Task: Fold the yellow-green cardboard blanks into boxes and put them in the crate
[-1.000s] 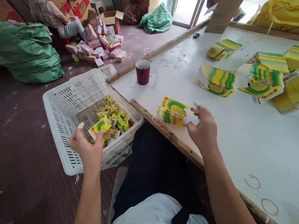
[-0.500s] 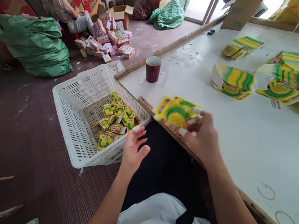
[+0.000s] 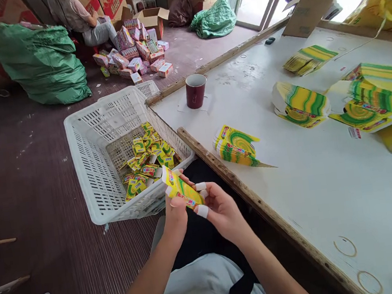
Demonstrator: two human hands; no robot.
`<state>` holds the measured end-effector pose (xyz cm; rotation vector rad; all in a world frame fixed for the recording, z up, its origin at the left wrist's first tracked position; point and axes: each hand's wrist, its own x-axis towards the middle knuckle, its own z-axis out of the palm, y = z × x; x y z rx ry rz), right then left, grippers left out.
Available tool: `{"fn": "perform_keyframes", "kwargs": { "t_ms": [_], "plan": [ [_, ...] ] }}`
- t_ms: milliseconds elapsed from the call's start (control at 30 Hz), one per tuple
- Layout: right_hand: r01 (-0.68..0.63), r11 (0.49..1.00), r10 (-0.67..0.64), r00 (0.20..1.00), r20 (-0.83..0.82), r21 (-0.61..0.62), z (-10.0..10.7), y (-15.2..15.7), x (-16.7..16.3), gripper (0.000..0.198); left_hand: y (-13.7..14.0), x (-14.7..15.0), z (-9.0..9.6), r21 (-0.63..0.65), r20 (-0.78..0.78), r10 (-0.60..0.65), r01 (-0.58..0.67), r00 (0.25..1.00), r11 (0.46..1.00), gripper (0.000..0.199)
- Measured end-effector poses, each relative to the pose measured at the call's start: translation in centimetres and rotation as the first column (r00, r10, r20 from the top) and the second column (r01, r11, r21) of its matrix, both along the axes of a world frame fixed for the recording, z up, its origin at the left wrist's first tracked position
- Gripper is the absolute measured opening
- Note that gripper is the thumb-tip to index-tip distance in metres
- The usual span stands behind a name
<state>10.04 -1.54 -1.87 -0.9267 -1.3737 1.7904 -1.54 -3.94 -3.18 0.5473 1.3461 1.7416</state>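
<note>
Between both hands, above my lap, is a small yellow-green printed carton [image 3: 183,190], partly opened out with a white flap at its upper end. My left hand [image 3: 177,216] grips its left side, thumb across the front. The fingers of my right hand [image 3: 220,208], with white tape on the tips, pinch its right end. Beyond the hands stands a white plastic basket [image 3: 91,179] with several folded yellow boxes [image 3: 147,160] in it. On the white table [image 3: 316,199], near its wooden edge, lies a stack of flat cartons [image 3: 237,146].
A maroon mug [image 3: 195,92] stands at the table's left corner. More carton stacks [image 3: 303,105] lie at the right. Rubber bands [image 3: 370,282] lie at the near right. A seated person [image 3: 89,19] is beside piled pink boxes [image 3: 141,53] and a green sack [image 3: 43,65].
My right hand has come left from the table stack with a carton. My left hand, open before, has closed on it too. The view has shifted slightly.
</note>
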Motion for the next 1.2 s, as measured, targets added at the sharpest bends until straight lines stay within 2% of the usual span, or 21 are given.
{"fn": "perform_keyframes", "kwargs": {
  "t_ms": [67, 133, 267, 400, 467, 633, 833, 1033, 1200],
  "plan": [
    [-0.023, 0.997, 0.016, 0.996, -0.086, -0.077, 0.4, 0.2, 0.3, 0.033, -0.4, 0.3, -0.4, 0.072, -0.037, -0.047, 0.050, 0.998, 0.996, 0.056],
    [-0.077, 0.986, 0.053, 0.986, -0.161, -0.148, 0.9, -0.1, 0.2, 0.034, -0.7, 0.7, -0.2, 0.112, -0.048, -0.023, 0.029, 0.999, 0.993, 0.049],
    [-0.134, 0.950, 0.057, 0.962, -0.268, -0.281, 0.9, -1.3, -0.6, 0.051, -1.0, 1.2, 1.2, 0.058, -0.055, 0.049, -0.046, 0.997, 0.997, 0.039],
    [-0.085, 0.931, -0.021, 0.958, -0.286, -0.355, 0.4, -1.5, -0.9, 0.047, -0.9, 1.0, 1.5, 0.005, -0.093, 0.072, -0.072, 0.993, 0.997, 0.042],
    [-0.067, 0.928, -0.054, 0.949, -0.310, -0.368, 0.3, -1.1, -0.6, 0.046, -0.7, 1.0, 1.3, 0.017, -0.060, 0.067, -0.066, 0.996, 0.998, 0.045],
    [-0.091, 0.911, -0.073, 0.925, -0.374, -0.402, 0.4, -0.3, 0.1, 0.044, -0.5, 1.5, 1.0, 0.018, 0.150, -0.038, 0.035, 0.988, 0.999, 0.046],
    [-0.060, 0.934, -0.078, 0.928, -0.364, -0.353, 0.0, -0.6, -0.5, 0.039, -0.5, 1.3, 0.7, -0.030, 0.100, 0.033, -0.030, 0.994, 0.999, 0.047],
    [0.103, 0.967, -0.156, 0.962, -0.224, -0.231, -0.2, -0.6, -0.9, 0.023, -0.8, 0.9, -0.3, -0.020, 0.005, 0.109, -0.109, 0.994, 0.994, 0.044],
    [0.153, 0.983, -0.158, 0.986, -0.047, -0.100, -1.0, 0.2, 0.4, 0.018, -1.2, 0.7, -0.1, 0.019, 0.030, 0.035, -0.036, 0.999, 0.999, 0.034]
  ]
}}
